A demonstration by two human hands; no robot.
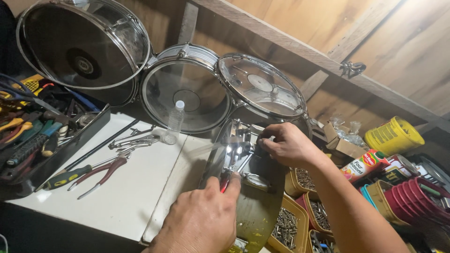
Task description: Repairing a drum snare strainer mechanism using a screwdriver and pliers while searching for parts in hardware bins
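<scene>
— Drum [253, 187] lying on its side at the edge of the white table [131, 187], shiny metal shell, clear skin, chrome hardware catching the light

— Hands?

— Left hand [201, 220] low in front, closed around a red-handled tool [224, 183], tip pressed to the bracket [239, 154] on the shell. Right hand [288, 145] higher up, fingers pinched on a small fitting at the rim; what exactly sits between them, impossible to tell

— Handling?

— Probably light for its bulk, hollow, stiff along the hoop and shell. Smooth chrome, likely slippery, and round, so apt to roll if let go. Skin thin and easily dented; best held by the hoop or the metal lugs, never the clear face

— Around it?

— Three more drums [187, 93] leaning against the wooden wall, same clear skins. Small plastic bottle [174, 122] standing near them. Red-handled pliers [101, 173] and locking pliers [136, 140] lying on the white table, well apart from the hands. Black tray of tools [42, 136] at far left. Tubs of screws [286, 227] just beside the drum on the right, cans and a yellow basket [393, 136] beyond
</scene>
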